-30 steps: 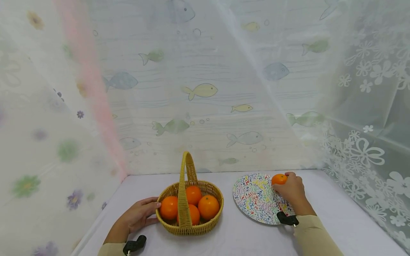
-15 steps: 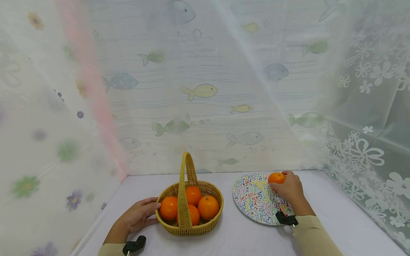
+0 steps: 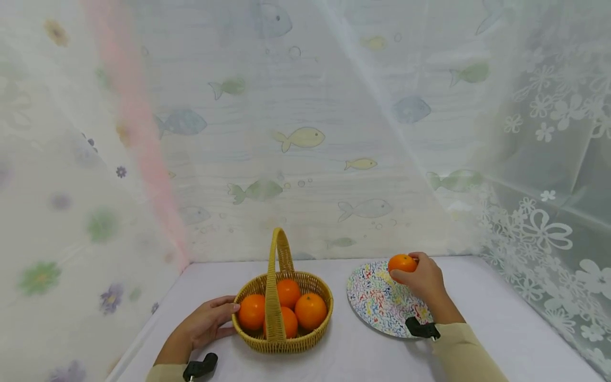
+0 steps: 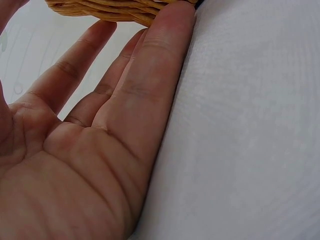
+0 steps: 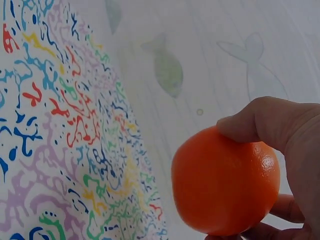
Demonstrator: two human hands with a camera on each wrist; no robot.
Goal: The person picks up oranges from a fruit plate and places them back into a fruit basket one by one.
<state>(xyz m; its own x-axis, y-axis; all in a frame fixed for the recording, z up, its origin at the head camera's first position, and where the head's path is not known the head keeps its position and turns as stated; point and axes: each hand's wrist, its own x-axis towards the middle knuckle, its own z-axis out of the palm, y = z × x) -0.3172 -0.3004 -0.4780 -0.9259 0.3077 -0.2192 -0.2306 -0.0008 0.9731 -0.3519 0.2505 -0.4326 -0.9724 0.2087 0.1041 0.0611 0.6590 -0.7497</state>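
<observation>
Over the far right part of the round patterned board, my right hand grips an orange between thumb and fingers. In the right wrist view the orange is raised beside the board's colourful surface, the thumb on its top and fingers partly hidden behind it. My left hand rests at the left side of a yellow wicker basket, fingers nearly straight, fingertips against the weave. Several oranges lie inside the basket, partly covered by its tall handle.
A white cloth covers the table. Behind it hangs a pale curtain with printed fish, and a sheer flowered curtain stands along the right. Black camera mounts sit on both wrists.
My right hand has moved left and slightly up with the orange, from the board's right edge to over its far part. The left hand and basket have stayed in place.
</observation>
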